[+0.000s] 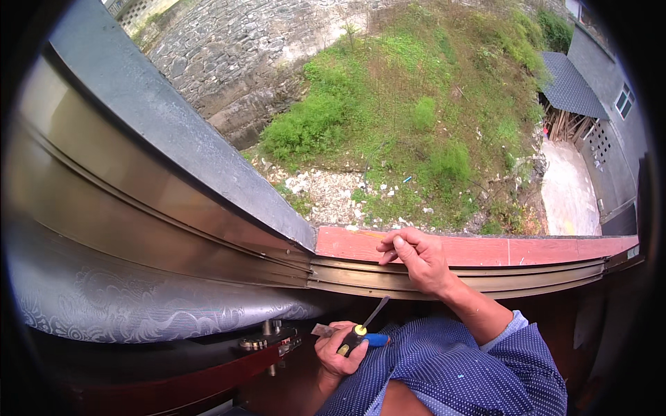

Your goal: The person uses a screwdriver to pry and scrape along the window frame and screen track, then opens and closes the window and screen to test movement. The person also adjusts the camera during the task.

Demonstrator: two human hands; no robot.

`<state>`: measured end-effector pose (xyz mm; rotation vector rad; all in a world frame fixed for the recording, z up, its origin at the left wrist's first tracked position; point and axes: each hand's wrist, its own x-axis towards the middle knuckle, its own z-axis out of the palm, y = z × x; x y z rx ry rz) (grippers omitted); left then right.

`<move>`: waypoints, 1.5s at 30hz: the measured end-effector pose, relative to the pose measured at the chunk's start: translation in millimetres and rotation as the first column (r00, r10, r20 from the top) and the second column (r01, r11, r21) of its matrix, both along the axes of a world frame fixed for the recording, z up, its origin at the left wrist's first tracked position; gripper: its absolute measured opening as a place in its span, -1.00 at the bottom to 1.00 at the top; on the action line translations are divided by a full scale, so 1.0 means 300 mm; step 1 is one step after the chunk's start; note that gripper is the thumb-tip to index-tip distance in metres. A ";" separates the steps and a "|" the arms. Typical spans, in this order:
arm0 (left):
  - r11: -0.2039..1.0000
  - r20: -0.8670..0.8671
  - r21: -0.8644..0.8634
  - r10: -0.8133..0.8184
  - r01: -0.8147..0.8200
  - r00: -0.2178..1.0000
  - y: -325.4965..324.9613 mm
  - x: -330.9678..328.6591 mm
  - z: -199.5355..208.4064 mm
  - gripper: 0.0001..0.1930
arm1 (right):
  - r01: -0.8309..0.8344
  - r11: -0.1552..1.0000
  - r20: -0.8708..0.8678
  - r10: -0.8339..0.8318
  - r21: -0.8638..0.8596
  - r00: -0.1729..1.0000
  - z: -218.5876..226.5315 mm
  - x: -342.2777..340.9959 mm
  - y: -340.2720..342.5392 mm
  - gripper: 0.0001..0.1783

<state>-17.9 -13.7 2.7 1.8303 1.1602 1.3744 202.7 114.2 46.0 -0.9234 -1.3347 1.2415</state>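
Holding a yellow & black screwdriver (pixel 353 340) w/ a thin metal rod, plus a blue handle (pixel 377 340), L hand (pixel 336 351) is wrapped tight below the shiny, grooved rail (pixel 368 275). R hand (pixel 420 262) is over the rail, fingers curled; can't tell if they pinch anything. Past rail: flat red ledge (pixel 479 250), then open room above grass (pixel 416 111)

Can't tell empty or pinching for right hand (pixel 424 265), over window track (pixel 527 279). Can't see whole screwdriver handle (pixel 352 339), on near side of window track, partly covered by left hand (pixel 333 353). Can't tell flat metal piece (pixel 322 330) joined or not to blue handle (pixel 377 340), hidden in between by left hand. Can't name tiny blue bit (pixel 407 179), beyond window track. Lose silver patterned fabric (pixel 125 305), left of window track, and grey building (pixel 614 142), beyond and right of window track, to dark rim.
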 end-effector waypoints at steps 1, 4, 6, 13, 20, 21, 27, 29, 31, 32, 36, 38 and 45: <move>1.000 0.007 -0.002 0.004 -0.004 1.000 -0.014 0.014 -0.003 -0.67 | -0.063 0.995 0.053 0.059 0.077 0.997 0.009 -0.003 -0.027 -0.71; 0.999 0.054 -0.013 0.035 -0.034 0.998 -0.030 0.062 -0.011 -0.69 | -0.214 0.968 0.071 0.206 0.129 0.976 0.012 -0.035 -0.062 -0.71; 0.999 0.048 -0.009 0.051 -0.050 0.998 -0.035 0.066 0.002 -0.69 | -0.248 0.966 -0.035 0.251 0.079 0.967 -0.018 -0.075 -0.068 -0.72; 0.996 0.011 0.030 0.087 -0.087 0.996 -0.048 0.032 -0.014 -0.68 | -0.306 0.948 -0.028 0.309 0.085 0.951 0.010 -0.160 -0.028 -0.71; 0.998 0.033 0.040 0.048 -0.049 0.998 -0.031 0.013 -0.021 -0.69 | -0.235 0.945 0.108 0.215 0.228 0.971 0.076 -0.172 -0.016 -0.75; 0.998 0.047 0.045 0.043 -0.045 0.998 -0.031 0.010 -0.021 -0.69 | -0.232 0.937 0.121 0.207 0.261 0.971 0.090 -0.173 -0.014 -0.75; 0.998 0.043 0.056 0.014 -0.016 0.999 -0.019 0.008 -0.024 -0.70 | -0.191 0.881 0.152 0.137 0.432 0.979 0.147 -0.169 0.011 -0.80; 0.998 0.075 0.059 0.007 -0.011 0.997 -0.013 0.009 -0.032 -0.70 | -0.187 0.879 0.167 0.125 0.439 0.978 0.155 -0.166 0.013 -0.80; 0.999 0.075 0.045 0.009 -0.013 0.997 -0.007 0.005 -0.037 -0.70 | -0.130 0.885 0.133 0.078 0.447 0.988 0.157 -0.179 0.016 -0.84; 0.999 0.060 0.030 0.015 -0.017 0.998 -0.010 0.000 -0.035 -0.70 | -0.144 0.871 0.156 0.079 0.470 0.985 0.161 -0.182 0.022 -0.84; 0.997 0.067 0.006 0.072 -0.072 0.995 -0.032 -0.020 -0.081 -0.71 | -0.167 0.826 0.199 0.068 0.539 0.978 0.182 -0.191 0.019 -0.84; 0.992 0.026 0.032 0.125 -0.125 0.992 -0.058 -0.063 -0.114 -0.68 | -0.252 0.821 0.237 0.147 0.512 0.960 0.177 -0.224 0.016 -0.82; 0.967 -0.244 0.232 0.158 -0.101 0.957 -0.004 -0.055 -0.137 -0.80 | -0.160 0.765 0.153 0.081 0.624 0.985 0.165 -0.225 0.057 -0.81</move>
